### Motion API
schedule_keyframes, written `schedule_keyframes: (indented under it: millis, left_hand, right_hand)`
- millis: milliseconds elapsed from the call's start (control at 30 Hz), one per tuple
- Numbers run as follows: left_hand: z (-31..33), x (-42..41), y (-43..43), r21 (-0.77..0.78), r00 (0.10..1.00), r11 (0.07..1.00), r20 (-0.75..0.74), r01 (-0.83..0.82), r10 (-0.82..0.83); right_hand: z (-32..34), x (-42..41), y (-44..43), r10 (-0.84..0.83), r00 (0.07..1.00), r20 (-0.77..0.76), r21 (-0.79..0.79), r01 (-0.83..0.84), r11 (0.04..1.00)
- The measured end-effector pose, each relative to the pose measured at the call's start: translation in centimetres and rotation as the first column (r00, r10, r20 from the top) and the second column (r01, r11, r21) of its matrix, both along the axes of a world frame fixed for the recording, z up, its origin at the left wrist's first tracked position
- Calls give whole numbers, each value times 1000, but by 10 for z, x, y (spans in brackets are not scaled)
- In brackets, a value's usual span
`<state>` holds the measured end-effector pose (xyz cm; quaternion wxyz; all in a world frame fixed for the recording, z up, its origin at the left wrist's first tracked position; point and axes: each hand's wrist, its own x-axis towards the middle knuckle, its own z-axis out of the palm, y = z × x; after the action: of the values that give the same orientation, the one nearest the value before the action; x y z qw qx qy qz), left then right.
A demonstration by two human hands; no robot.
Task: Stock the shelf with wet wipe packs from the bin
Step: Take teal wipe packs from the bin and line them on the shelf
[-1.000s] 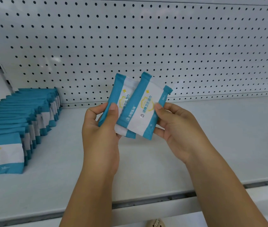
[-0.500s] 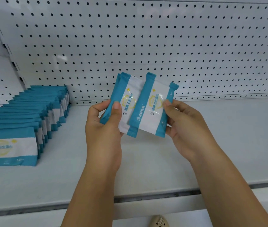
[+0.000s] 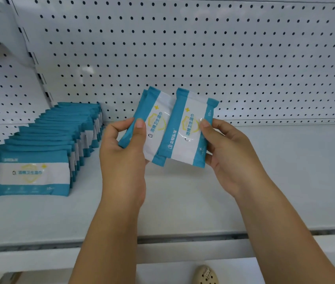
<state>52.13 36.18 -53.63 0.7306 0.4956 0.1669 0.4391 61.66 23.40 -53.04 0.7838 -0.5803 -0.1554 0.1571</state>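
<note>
Above the white shelf (image 3: 183, 201) I hold teal-and-white wet wipe packs upright and slightly tilted. My left hand (image 3: 123, 152) grips one pack (image 3: 152, 124) by its left edge, with at least one more pack behind it. My right hand (image 3: 228, 152) pinches another pack (image 3: 187, 130) by its right edge, thumb on the front. The right pack overlaps the left one. A row of several identical packs (image 3: 45, 144) stands on the shelf at the left, leaning back toward the pegboard. The bin is out of view.
A white pegboard back wall (image 3: 203, 48) rises behind the shelf. A white upright (image 3: 29, 58) divides the bay at the left. The shelf's front rail (image 3: 183, 238) runs below my forearms. A beige shoe tip (image 3: 205, 275) shows at the bottom.
Both hands have drawn the two packs slightly apart, the right pack sliding right off the left one. The view has shifted left, bringing more of the stocked row into sight.
</note>
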Motion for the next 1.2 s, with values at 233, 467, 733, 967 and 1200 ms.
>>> schedule_keyframes:
  millis: [233,467,733,967,1200]
  left_hand:
    - [10,-28,20,-2,989,989,19,-146,146]
    - [15,-53,38,-43,954,957,69,-288,290]
    - [24,-97,78,68,859,856,20,-512,512]
    - [16,-143,124,-211,723,704,-18,-678,691]
    - [7,-154,135,-303,713,674,-31,-674,700]
  right_hand:
    - [4,-23,18,139,985,-102,185,-119,975]
    - [6,-55,51,243,965,-94,301,-205,931]
    - [1,-87,95,169,985,40,-41,-167,985]
    - [-17,-135,136,307,939,153,-87,-296,951]
    - [-37,-151,171,261,793,551,-383,-38,923]
